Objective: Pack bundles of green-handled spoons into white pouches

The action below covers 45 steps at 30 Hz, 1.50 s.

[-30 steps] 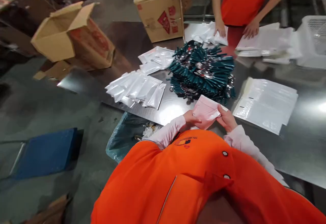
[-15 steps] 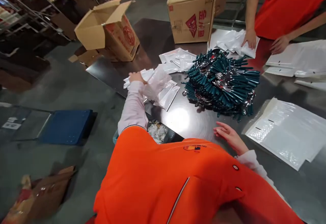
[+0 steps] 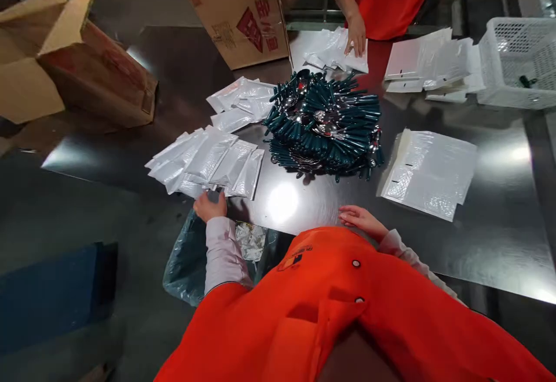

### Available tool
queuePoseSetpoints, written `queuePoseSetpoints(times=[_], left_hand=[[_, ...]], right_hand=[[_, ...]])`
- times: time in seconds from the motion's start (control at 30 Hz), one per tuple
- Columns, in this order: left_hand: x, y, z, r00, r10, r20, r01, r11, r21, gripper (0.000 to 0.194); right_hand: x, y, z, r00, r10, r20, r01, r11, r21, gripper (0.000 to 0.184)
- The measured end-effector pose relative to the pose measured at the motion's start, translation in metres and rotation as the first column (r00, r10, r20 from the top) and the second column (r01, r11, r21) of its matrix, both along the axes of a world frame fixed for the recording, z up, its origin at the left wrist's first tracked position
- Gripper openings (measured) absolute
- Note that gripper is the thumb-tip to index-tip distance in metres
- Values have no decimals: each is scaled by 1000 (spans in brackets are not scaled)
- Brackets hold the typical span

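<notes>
Left hand (image 3: 211,207), thumb parted from fingers, at the near ends of fanned white bubble mailers (image 3: 212,156); from here I can't tell if it pinches one | right hand (image 3: 361,219) at the steel table's (image 3: 499,214) front edge, fingers together, nothing held | mailers best kept flat, inside that edge | moving room before the green-handled spoon heap (image 3: 324,124)

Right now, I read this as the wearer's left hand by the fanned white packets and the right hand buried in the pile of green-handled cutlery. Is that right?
Not quite: the right hand isn't in the pile of green-handled cutlery. The head view shows it apart from the pile, by the metal table's near edge. The left hand is by the fanned white packets.
</notes>
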<state>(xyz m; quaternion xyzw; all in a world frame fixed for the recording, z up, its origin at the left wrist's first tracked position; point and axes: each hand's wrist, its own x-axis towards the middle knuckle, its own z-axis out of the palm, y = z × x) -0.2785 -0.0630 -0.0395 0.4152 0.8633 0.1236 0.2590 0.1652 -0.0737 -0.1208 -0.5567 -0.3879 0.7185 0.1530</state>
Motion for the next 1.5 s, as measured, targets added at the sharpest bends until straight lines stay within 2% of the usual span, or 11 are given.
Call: queuePoseSetpoints(times=[0.1,0.2,0.33,0.43,0.53,0.73,0.9,1.03,1.13,1.27,1.5], left_hand=[[50,51,-13,997,15,-81,18,921,389,31],[130,131,-10,926,-360,-114,353,714,605,31],[233,226,6,630,-732,-260,768,537,349,37],[274,259,2,395,-880,-263,913,408,7,40],[285,265,-17,341,-905,-255,911,385,-148,51],[267,269,-44,374,-905,-204,924,383,-2,60],[246,283,-42,385,-921,-65,922,381,69,48],[235,282,-42,387,-914,-124,922,381,73,39],[235,278,-42,333,-929,-165,943,325,70,46],[244,270,-39,195,-953,-233,978,205,-21,65],[259,259,-33,159,-935,-318,945,237,-225,75]], right_hand=[[-8,4,1,999,32,6,-33,998,49,46],[-13,5,-2,999,38,-13,-37,994,99,46],[-6,-3,-8,999,-32,-32,35,993,110,47],[9,-15,-11,991,-119,-53,124,988,92,52],[23,-28,-17,971,-226,-84,230,972,40,54],[32,-37,-32,942,-311,-126,313,950,-10,50],[32,-25,-33,955,-284,-84,287,957,33,51],[32,-21,-35,960,-266,-87,271,961,55,49],[33,-22,-38,958,-271,-96,277,960,46,48],[33,-23,-38,965,-250,-80,254,966,52,49],[32,-25,-37,949,-302,-86,305,952,32,45]])
